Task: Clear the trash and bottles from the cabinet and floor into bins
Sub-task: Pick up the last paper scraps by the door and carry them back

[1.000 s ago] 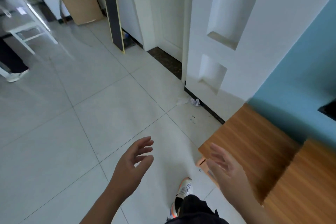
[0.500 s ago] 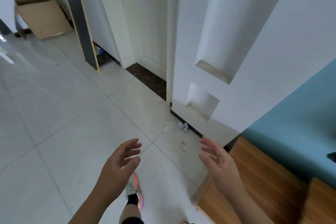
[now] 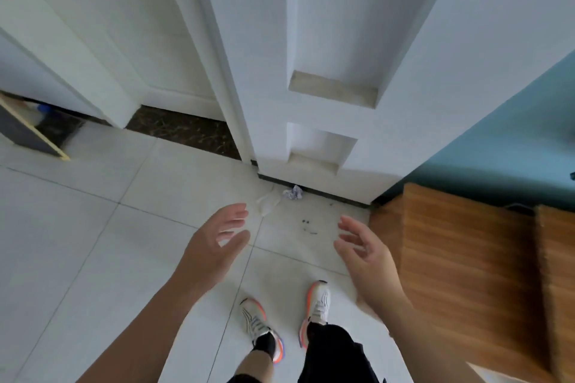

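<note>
Approach to floor litter at far skirting, both hands empty.
Left hand (image 3: 217,242) and right hand (image 3: 361,246) spread; best to crouch, pinch crumpled white-blue paper wad (image 3: 292,193), then flat translucent wrapper (image 3: 268,204).

Pale grey floor tiles (image 3: 93,227) with thin dark grout lines, glossy under soft daylight; a dark marble threshold strip (image 3: 180,130) at the doorway; white door frame (image 3: 217,71) rising beside a white wall panel (image 3: 420,71) with two recessed niches (image 3: 333,88), one above the other; black skirting (image 3: 317,193) along the wall's foot; teal wall (image 3: 513,134) to the right; wooden cabinet top (image 3: 466,274) against it; a dark board with a pale edge (image 3: 28,130) leaning at far left.
</note>
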